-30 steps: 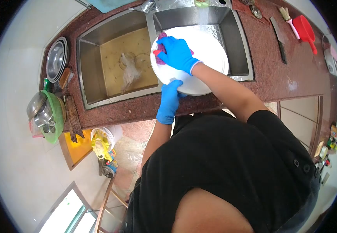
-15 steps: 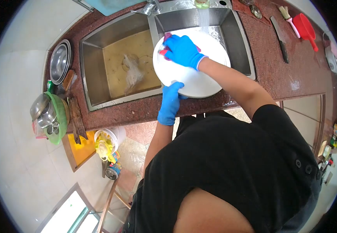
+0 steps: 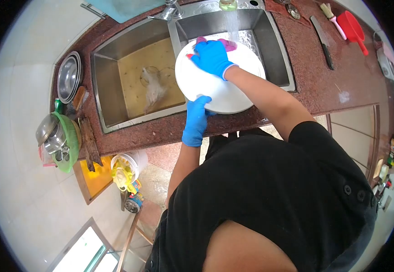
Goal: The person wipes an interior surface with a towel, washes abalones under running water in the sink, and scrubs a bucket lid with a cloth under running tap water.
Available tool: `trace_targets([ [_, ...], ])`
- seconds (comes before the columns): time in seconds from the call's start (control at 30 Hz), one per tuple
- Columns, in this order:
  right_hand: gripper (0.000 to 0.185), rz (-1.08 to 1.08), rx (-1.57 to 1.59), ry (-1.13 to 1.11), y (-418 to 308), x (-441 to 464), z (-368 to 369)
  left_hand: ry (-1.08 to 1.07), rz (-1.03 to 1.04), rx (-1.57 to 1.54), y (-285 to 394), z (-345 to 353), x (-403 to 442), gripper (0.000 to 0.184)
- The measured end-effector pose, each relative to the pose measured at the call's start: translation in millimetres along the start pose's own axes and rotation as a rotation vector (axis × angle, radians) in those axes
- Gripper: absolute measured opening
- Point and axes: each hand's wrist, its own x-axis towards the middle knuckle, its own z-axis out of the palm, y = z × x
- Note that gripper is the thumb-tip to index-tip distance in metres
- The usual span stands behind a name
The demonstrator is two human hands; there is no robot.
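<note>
A large round white plate (image 3: pixel 233 93) is held tilted over the front of the right sink basin (image 3: pixel 276 59). My left hand (image 3: pixel 196 119), in a blue glove, grips its near lower edge, thumb on top and fingers underneath. On the plate's upper face, my blue-gloved right hand (image 3: pixel 211 59) presses a purple-pink cloth (image 3: pixel 227 45); bits of it stick out past the fingers. Something red shows by the glove's left side. Beyond the plate, water (image 3: pixel 232 27) runs down into the basin from a tap with a greenish end (image 3: pixel 227 5).
Murky water and a clear plastic bag (image 3: pixel 154 93) lie in the left basin (image 3: pixel 110 86). Rightward on the counter are a knife (image 3: pixel 322 43), a brush (image 3: pixel 334 20) and a red scoop (image 3: pixel 352 28). Metal bowls (image 3: pixel 68 78) and a green basket (image 3: pixel 72 143) stand left.
My right hand has shifted the cloth on the plate, and more of it shows beyond the fingers, toward the far rim. My left hand keeps its grip. The view has moved slightly.
</note>
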Motion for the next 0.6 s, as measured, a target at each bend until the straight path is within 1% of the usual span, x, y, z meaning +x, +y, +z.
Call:
trace_targets([
  [0.07,0.037,-0.119,0.205,0.082,-13,-6,-2,-0.002,-0.028,0.011,2,-2,0,0.017],
  [0.1,0.036,-0.201,0.215,0.049,-19,-11,-3,-0.003,-0.058,0.019,3,-2,0,0.016],
  [0.13,0.038,-0.281,0.317,0.140,-23,-17,-11,-0.002,-0.058,0.018,3,-2,2,0.016],
  [0.2,0.054,-0.363,0.033,0.207,-4,-12,1,-0.002,-0.014,-0.021,0,-5,0,0.017],
  [0.23,0.056,-0.262,-0.049,0.049,3,-4,-9,0.001,-0.015,-0.018,0,-4,-1,0.017],
  [0.3,0.057,-0.189,-0.016,0.027,25,4,10,0.035,-0.023,-0.014,2,0,-2,0.017],
  [0.37,0.056,-0.175,-0.035,0.012,19,5,5,0.036,-0.032,0.004,0,-1,2,0.018],
  [0.43,0.055,-0.006,-0.010,-0.097,0,7,4,0.036,-0.034,0.014,1,0,4,0.018],
  [0.47,0.055,-0.008,-0.011,-0.095,-2,5,6,0.016,-0.053,0.008,3,0,3,0.018],
  [0.53,0.040,-0.234,0.172,0.148,-5,-2,10,-0.006,-0.077,0.004,4,-4,3,0.018],
  [0.57,0.036,-0.296,0.207,0.165,6,-4,6,-0.030,-0.055,0.015,3,-6,4,0.019],
  [0.6,0.036,-0.293,0.214,0.159,15,-6,2,-0.050,-0.039,0.027,0,-8,3,0.019],
])
